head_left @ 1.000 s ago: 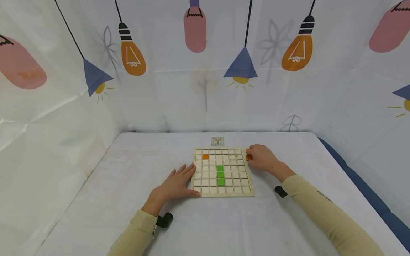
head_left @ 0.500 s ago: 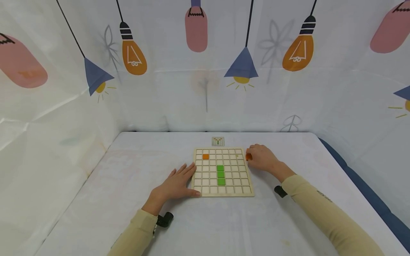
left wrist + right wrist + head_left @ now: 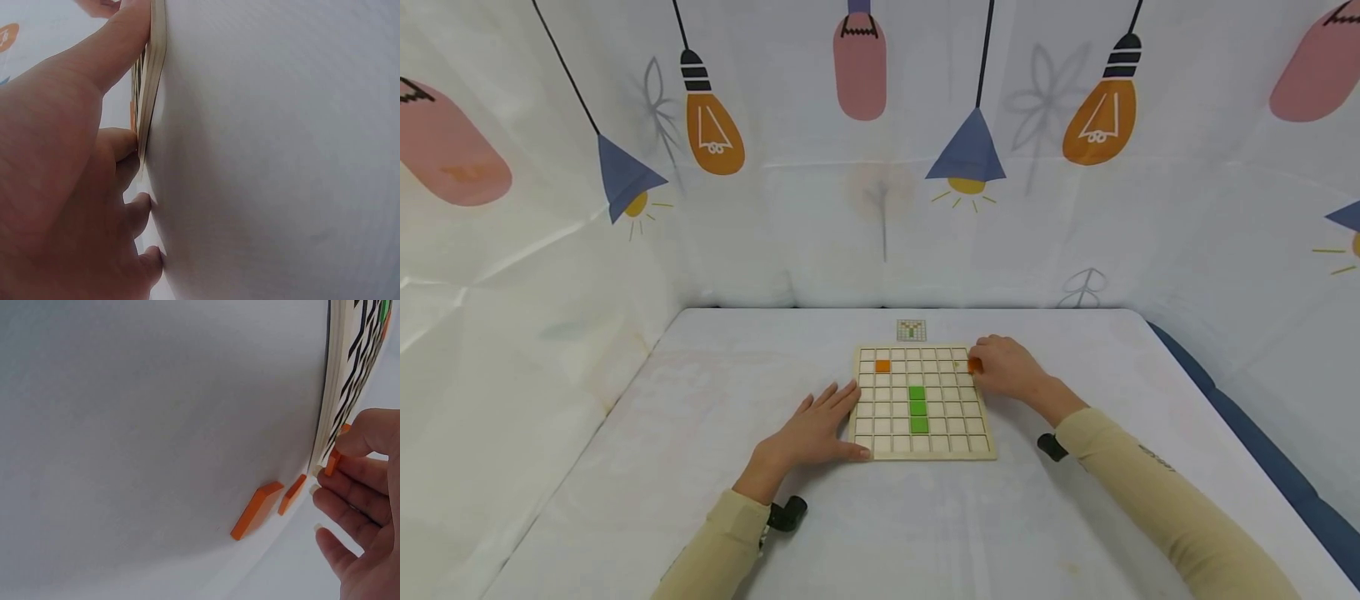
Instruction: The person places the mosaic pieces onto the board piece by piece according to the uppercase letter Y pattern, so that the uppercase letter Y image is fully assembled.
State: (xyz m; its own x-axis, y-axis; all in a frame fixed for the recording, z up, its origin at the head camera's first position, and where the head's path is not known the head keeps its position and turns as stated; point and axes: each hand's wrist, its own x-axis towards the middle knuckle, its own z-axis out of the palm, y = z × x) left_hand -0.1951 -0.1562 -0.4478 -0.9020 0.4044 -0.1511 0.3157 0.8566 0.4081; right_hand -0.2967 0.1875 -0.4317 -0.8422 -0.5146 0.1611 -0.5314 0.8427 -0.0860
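Note:
A square wooden grid board (image 3: 943, 408) lies on the white table. It carries one orange tile (image 3: 883, 367) at upper left and a column of green tiles (image 3: 917, 408) near the middle. My left hand (image 3: 812, 433) rests with spread fingers against the board's left side, its thumb at the lower left corner. At the upper right edge, my right hand (image 3: 1007, 368) pinches an orange square tile (image 3: 332, 464) between thumb and fingers. Below that hand, the right wrist view shows two more orange tiles on the table, a nearer tile (image 3: 257, 511) and a farther tile (image 3: 292, 495).
A small printed pattern card (image 3: 912, 330) lies just behind the board. White fabric walls (image 3: 880, 208) with printed lamps and bulbs stand around the table (image 3: 925, 533). Black wrist devices (image 3: 787, 514) sit at both sleeves.
My right hand has moved slightly left, bringing the pinched orange tile from beside the board to its upper right edge. My left hand has stayed in place.

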